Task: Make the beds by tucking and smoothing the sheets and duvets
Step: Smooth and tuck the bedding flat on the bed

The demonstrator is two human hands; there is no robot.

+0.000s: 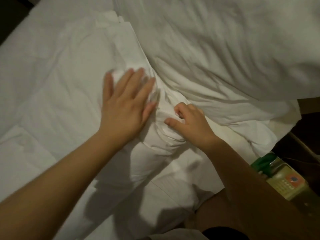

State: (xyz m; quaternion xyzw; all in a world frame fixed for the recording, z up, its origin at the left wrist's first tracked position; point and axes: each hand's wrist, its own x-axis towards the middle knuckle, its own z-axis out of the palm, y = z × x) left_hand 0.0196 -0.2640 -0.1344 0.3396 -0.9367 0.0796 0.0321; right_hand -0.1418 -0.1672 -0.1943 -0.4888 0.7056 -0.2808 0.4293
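A white duvet [57, 70] covers the left part of the bed, with a folded edge running through the middle. My left hand [124, 103] lies flat on that bunched fold, fingers straight and spread. My right hand [188, 120] sits just to the right of it, fingers curled into a ridge of white fabric and gripping it. A rumpled white pillow [225, 54] lies at the upper right, its edge touching the fold. The white sheet [155, 193] shows in the foreground below the hands.
A bedside surface at the right holds a green and yellow box [284, 181]. Dark floor shows at the top left corner [12, 13] and beside the bed at the right [308, 125]. A dark garment is at the bottom edge [225, 233].
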